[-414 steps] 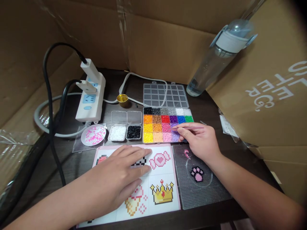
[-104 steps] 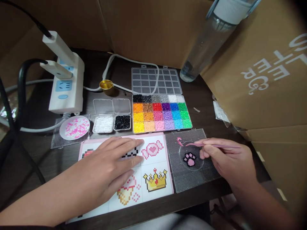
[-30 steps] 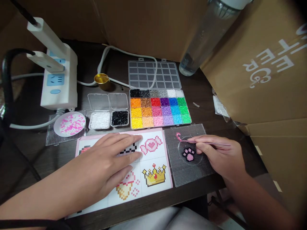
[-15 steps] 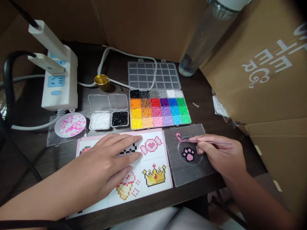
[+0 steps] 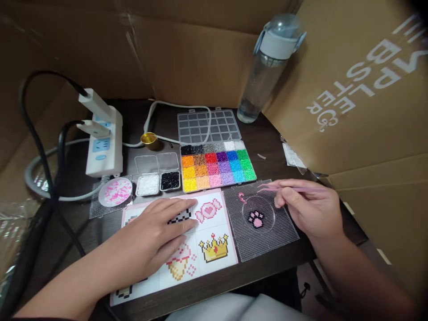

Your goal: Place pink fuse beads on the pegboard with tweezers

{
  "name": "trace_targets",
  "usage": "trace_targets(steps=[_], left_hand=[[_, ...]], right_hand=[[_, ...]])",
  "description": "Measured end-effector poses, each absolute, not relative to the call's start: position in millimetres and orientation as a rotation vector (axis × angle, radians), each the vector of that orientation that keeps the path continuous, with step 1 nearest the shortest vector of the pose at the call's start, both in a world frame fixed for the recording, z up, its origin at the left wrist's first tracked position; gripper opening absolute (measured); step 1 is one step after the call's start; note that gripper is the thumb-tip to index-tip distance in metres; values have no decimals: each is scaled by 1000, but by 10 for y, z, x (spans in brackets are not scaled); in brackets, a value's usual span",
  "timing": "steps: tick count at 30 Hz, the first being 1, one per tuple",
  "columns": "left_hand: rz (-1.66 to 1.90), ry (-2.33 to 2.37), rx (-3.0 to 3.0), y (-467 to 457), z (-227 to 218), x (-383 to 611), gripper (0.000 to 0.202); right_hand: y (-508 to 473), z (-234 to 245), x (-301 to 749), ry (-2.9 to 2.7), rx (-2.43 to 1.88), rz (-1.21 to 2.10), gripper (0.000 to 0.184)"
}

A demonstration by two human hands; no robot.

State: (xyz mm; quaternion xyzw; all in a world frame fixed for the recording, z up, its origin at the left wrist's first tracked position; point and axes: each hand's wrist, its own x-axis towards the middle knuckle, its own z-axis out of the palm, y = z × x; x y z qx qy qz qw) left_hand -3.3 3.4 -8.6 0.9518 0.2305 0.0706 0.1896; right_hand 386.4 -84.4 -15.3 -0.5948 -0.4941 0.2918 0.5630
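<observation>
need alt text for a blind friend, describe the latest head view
A right hand holds pink tweezers over a clear pegboard with a bead paw and a pink curve; the left hand rests on a pattern sheet. Behind are an open bead box, power strip and bottle.

Dark wood counter (image 5: 270, 139). Left of frame: white power strip (image 5: 110, 156), small pegboard (image 5: 95, 211). Center: gold cup (image 5: 149, 143), white-bead tub (image 5: 147, 193), black-bead tub (image 5: 170, 189), open bead box (image 5: 194, 127). Upper right of center: water bottle (image 5: 262, 78), standing. Lower center: pattern sheet (image 5: 201, 228); large pegboard (image 5: 269, 240) just right of it.
</observation>
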Motion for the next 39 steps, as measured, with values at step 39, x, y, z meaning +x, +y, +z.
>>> trace_targets(steps=[39], left_hand=[[253, 565, 2813, -31, 64, 87, 38]], right_hand=[[-299, -212, 3482, -1044, -1179, 846, 21]])
